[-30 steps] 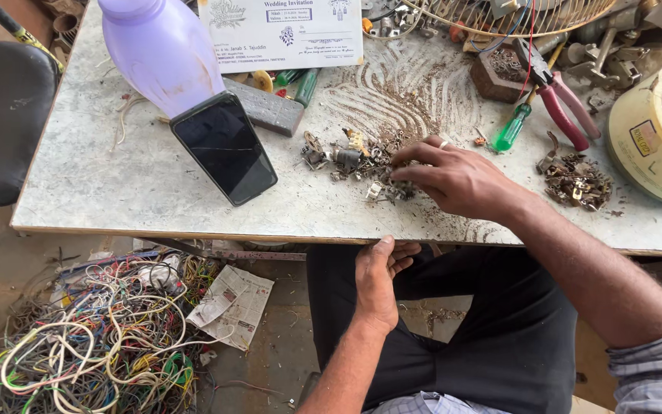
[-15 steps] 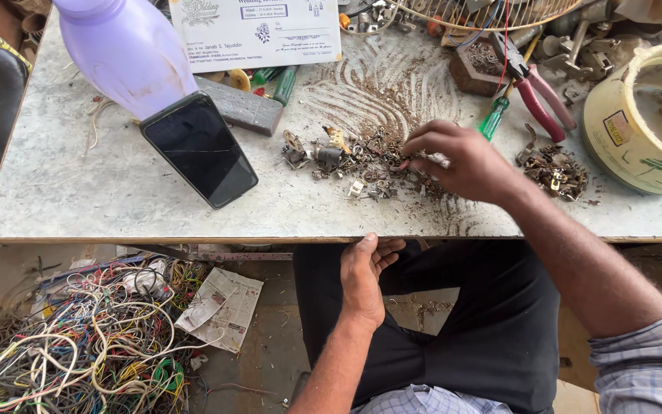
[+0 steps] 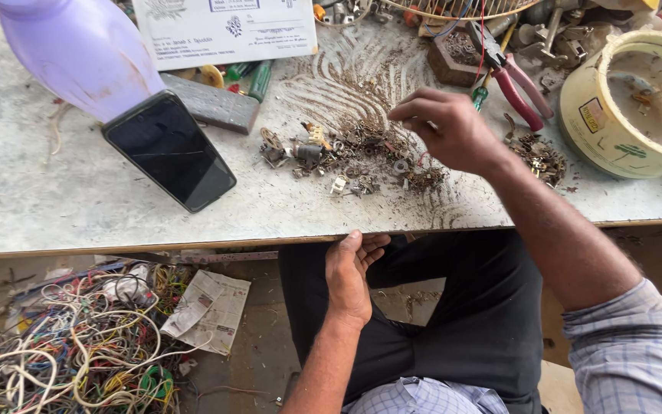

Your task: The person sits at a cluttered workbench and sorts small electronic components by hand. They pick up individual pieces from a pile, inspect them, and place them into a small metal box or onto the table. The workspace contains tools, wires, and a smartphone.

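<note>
A scatter of small metal scrap parts (image 3: 346,157) lies in the upper middle of the frame on the grey table (image 3: 55,207), mixed with brown dust raked into curved streaks. The right hand (image 3: 450,130) hovers over the right end of this scatter, knuckles up, its fingertips (image 3: 401,113) pinched together; whether a small part sits between them cannot be told. The left hand (image 3: 350,280) is below the table's front edge, in the lower middle of the frame, palm up and cupped, its grip apart and holding nothing that shows, the fingers just under the edge. To the right of the right hand lies a second, smaller heap of scrap (image 3: 538,157), and beyond it, at the right edge, a round cream tub (image 3: 614,123). Red-handled pliers (image 3: 515,77) and a green screwdriver (image 3: 481,96) lie above the hand. Left of the scatter, a black phone (image 3: 168,149) leans against a lilac plastic bottle (image 3: 78,50) in the upper left, with a grey block (image 3: 212,103) just beside it and a white printed card (image 3: 227,27) at the top. On the floor at the lower left lies a tangle of coloured wires (image 3: 70,345) and a folded paper (image 3: 208,310).
</note>
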